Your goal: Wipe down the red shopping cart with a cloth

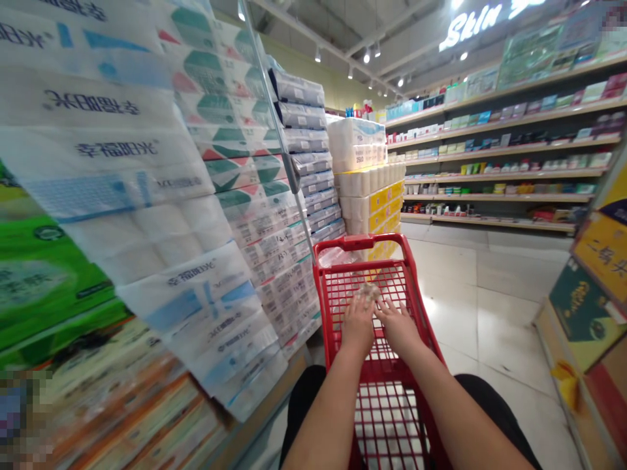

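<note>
Both hands reach forward over a red plastic cart or basket [415, 274] with grid walls. My left hand [360, 321] has its fingers extended at the near side of a small beige item [369, 291], which looks soft or crumpled. Close beside it on the right, my right hand [398, 326] also has its fingers spread, the fingertips near the same item. Whether the fingers touch the item is too small to tell. The red handle [357, 243] is beyond both hands, and neither hand is on it.
Tall stacks of wrapped paper rolls [181, 228] and tissue packs [306, 124] rise close on the left. Shelves of small products [509, 140] line the back. Boxes [588, 313] stand along the right edge of the tiled floor [484, 313].
</note>
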`<state>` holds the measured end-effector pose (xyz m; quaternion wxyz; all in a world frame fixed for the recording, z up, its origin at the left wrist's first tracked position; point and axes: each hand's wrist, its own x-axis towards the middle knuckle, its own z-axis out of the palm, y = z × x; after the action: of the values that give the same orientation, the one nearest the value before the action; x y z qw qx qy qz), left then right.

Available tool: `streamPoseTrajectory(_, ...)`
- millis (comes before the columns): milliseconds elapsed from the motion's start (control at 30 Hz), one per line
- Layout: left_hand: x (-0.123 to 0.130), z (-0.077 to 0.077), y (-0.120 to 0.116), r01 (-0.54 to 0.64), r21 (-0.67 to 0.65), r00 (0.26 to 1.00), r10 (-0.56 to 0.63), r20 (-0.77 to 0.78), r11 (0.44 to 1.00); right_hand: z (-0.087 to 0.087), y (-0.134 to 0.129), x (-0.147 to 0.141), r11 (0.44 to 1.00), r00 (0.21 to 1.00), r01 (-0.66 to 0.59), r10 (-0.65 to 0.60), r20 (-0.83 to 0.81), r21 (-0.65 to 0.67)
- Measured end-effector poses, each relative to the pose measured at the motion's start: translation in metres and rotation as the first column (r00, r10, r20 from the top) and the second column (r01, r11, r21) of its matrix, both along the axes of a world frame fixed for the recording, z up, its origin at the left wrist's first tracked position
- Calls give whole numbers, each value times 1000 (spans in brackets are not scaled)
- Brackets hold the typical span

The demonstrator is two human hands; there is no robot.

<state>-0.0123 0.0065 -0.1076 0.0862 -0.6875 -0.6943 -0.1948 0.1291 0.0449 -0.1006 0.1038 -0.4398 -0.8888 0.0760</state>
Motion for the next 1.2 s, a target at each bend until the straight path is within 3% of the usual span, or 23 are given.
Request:
streamPoseTrajectory(67, 0, 0, -2, -2, 31, 1000, 2, 16, 1000, 1, -1, 1, 1000, 1000, -6, 6, -15, 3)
streamPoseTrajectory(167, -2, 2, -5, -220, 112, 972, 208, 111, 969, 0, -2, 3, 1000, 999, -22, 23, -39, 14)
streamPoseTrajectory(200, -1, 3, -6, -235, 136, 967, 218, 129, 962, 0, -3, 4, 1000, 998, -24, 25, -52, 17)
streamPoseTrajectory(233, -1, 3, -6, -195, 149, 976, 176, 128, 969, 0, -3, 4, 1000, 998, -24, 25, -65, 18)
streamPoseTrajectory(333, 2, 3, -7, 70, 103, 995, -77, 60, 992, 1, -3, 4, 999, 994, -29, 32, -105, 31)
streamPoseTrajectory(367, 1, 4, -7, 100, 80, 993, -104, 50, 992, 1, -3, 4, 999, 993, -29, 34, -115, 38)
streamPoseTrajectory(400, 0, 4, -7, 69, 70, 996, -73, 54, 995, 1, -4, 4, 999, 992, -27, 32, -122, 45)
streamPoseTrajectory(500, -6, 4, -6, -215, 92, 970, 202, 133, 972, 1, -3, 4, 999, 992, -11, 16, -124, 45)
streamPoseTrajectory(533, -7, 4, -6, -250, 94, 961, 234, 149, 964, 0, -3, 4, 999, 992, -8, 14, -125, 42)
streamPoseTrajectory(567, -7, 4, -6, -218, 90, 968, 204, 144, 972, 0, -3, 4, 999, 992, -9, 14, -129, 39)
streamPoseTrajectory(667, -3, 3, -7, 59, 55, 996, -63, 66, 997, 0, -3, 5, 999, 987, -18, 26, -157, 48)
streamPoseTrajectory(700, -2, 2, -7, 94, 43, 994, -96, 51, 995, 0, -3, 5, 999, 986, -16, 24, -166, 47)
streamPoseTrajectory(867, -2, 5, -7, -217, 49, 971, 210, 118, 975, 0, -5, 6, 1000, 985, 16, -14, -172, 10)
streamPoseTrajectory(900, -2, 6, -8, -218, 60, 970, 209, 120, 974, 0, -5, 6, 1000, 986, 17, -14, -167, 13)
streamPoseTrajectory(1033, 4, 7, -11, 17, 63, 998, -21, 57, 998, -1, -4, 6, 998, 990, -1, 10, -143, 58)
streamPoseTrajectory(1067, 4, 8, -12, 25, 59, 998, -29, 55, 998, -1, -4, 6, 998, 990, -5, 14, -140, 62)
streamPoseTrajectory(1200, -1, 11, -13, -243, 119, 965, 227, 133, 963, -1, -4, 6, 999, 990, 7, 0, -144, 43)
